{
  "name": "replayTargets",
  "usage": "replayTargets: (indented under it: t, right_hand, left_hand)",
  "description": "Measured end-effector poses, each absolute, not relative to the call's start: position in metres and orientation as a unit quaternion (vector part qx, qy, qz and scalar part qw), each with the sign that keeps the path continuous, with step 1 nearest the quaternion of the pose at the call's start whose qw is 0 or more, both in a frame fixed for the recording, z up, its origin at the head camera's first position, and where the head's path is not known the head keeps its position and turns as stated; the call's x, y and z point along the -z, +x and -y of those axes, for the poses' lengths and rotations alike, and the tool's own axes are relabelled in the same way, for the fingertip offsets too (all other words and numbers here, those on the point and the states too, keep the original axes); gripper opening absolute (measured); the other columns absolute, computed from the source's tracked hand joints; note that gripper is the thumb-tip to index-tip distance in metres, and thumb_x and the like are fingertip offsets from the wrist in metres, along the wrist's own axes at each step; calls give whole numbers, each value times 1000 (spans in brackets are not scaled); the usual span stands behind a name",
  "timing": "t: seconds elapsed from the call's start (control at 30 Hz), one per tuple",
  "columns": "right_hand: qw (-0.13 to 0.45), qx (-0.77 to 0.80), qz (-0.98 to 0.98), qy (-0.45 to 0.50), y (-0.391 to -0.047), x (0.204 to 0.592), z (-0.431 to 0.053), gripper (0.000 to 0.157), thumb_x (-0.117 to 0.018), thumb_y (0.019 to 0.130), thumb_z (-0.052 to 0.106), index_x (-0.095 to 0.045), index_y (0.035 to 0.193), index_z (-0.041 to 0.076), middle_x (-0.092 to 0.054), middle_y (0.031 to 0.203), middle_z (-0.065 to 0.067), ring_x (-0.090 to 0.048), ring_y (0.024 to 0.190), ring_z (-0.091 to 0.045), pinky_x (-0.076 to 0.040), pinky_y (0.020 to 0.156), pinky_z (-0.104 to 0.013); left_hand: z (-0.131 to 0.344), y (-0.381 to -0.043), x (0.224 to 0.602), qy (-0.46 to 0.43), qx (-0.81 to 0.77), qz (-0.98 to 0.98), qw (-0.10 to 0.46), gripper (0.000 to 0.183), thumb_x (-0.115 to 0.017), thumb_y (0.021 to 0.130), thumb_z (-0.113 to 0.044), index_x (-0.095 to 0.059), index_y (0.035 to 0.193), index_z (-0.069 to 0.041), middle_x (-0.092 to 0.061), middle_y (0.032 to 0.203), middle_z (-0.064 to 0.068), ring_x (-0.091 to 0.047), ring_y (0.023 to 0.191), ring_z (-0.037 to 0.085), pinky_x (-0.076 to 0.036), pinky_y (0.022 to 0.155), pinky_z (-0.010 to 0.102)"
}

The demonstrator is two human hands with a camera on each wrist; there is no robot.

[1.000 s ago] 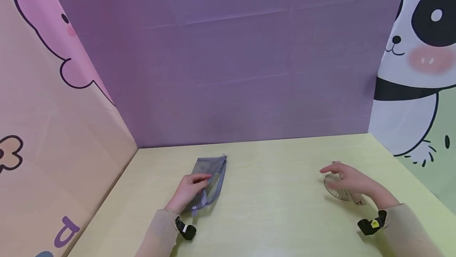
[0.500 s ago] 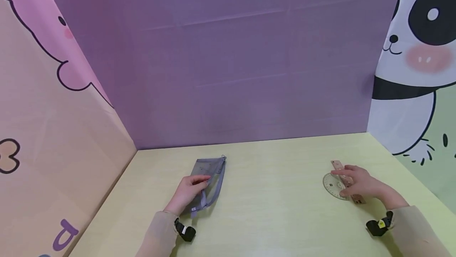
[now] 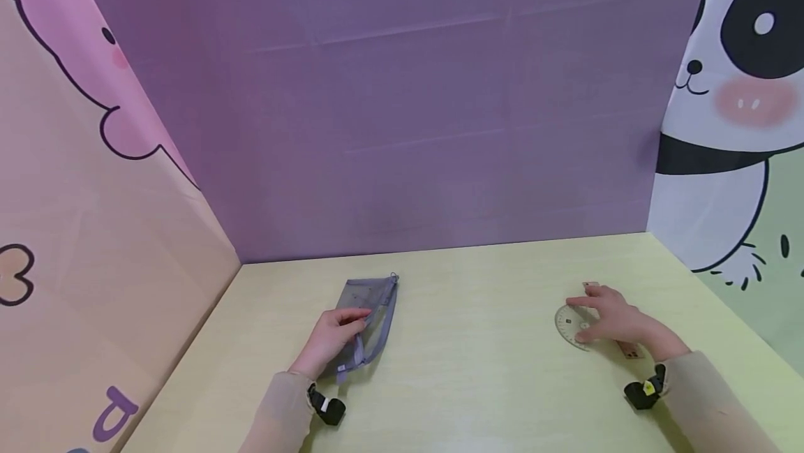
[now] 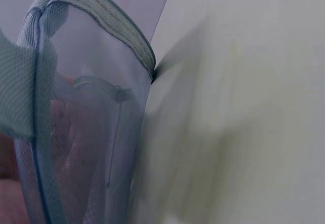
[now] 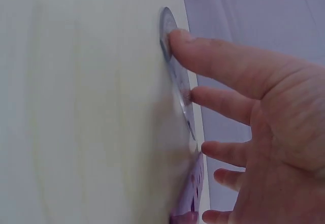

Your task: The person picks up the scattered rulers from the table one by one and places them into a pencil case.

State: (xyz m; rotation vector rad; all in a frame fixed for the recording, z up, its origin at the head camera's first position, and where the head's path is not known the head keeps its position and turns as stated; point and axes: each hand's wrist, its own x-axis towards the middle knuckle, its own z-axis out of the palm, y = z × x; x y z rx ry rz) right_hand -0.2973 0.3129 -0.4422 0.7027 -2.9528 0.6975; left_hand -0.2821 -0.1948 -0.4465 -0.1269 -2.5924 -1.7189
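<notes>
In the head view my left hand grips a grey-blue mesh zipper pouch on the left half of the table. In the left wrist view, the pouch's see-through mesh and zipper edge stand up close to the camera, with fingers seen through it. On the right, my right hand holds a clear protractor between thumb and index finger, which lie on it; the other fingers are spread. A pink ruler lies partly hidden under that hand. The right wrist view shows the protractor nearly edge-on, beside the ruler.
The pale wooden table reaches back to a purple cloth wall. Printed cloth panels flank it left and right. A black camera sits on each wrist.
My right hand drew back to the right, then came left onto the protractor. The protractor has slid left, away from the ruler. The left hand and pouch stay put.
</notes>
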Motion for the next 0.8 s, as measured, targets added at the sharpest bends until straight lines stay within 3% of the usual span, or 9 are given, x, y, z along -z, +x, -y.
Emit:
replayTargets:
  t: [0.2, 0.33, 0.47, 0.57, 0.8]
  right_hand:
    - [-10, -220, 950, 222, -299, 439, -299, 68, -82, 71, 33, -62, 127, 0, -37, 135, -42, -21, 125, -63, -26, 82, -81]
    - [-1, -192, 950, 246, -305, 437, -289, 66, -82, 70, 33, -63, 125, 2, -42, 131, -41, -28, 121, -63, -31, 86, -73]
    - [7, -163, 950, 266, -311, 435, -279, 62, -81, 71, 33, -65, 125, 6, -48, 129, -36, -38, 119, -59, -25, 92, -64]
    - [-14, -187, 945, 268, -315, 434, -272, 60, -80, 73, 28, -64, 127, 8, -46, 134, -34, -38, 123, -56, -24, 95, -65]
    - [-68, -249, 926, 274, -323, 437, -260, 58, -78, 75, 13, -61, 129, 6, -39, 141, -32, -34, 128, -53, -33, 98, -62]
  left_hand:
    - [196, -282, 448, -48, 554, 831, 11, 27, -62, 91, -7, -70, 116, -1, -68, 112, 10, -56, 81, 15, -47, 68, 28]
    - [196, -282, 446, -52, 559, 828, 7, 28, -62, 91, -7, -70, 117, -2, -68, 112, 10, -56, 81, 15, -47, 69, 28]
    - [196, -282, 444, -55, 559, 827, 7, 27, -62, 91, -7, -70, 117, -2, -68, 112, 10, -56, 80, 16, -47, 68, 29]
    - [196, -282, 445, -54, 558, 828, 6, 27, -62, 91, -7, -70, 117, -2, -68, 112, 9, -56, 81, 15, -47, 69, 28]
    - [195, -282, 447, -47, 557, 829, 8, 27, -63, 91, -7, -70, 116, -3, -68, 112, 9, -56, 81, 15, -47, 69, 29]
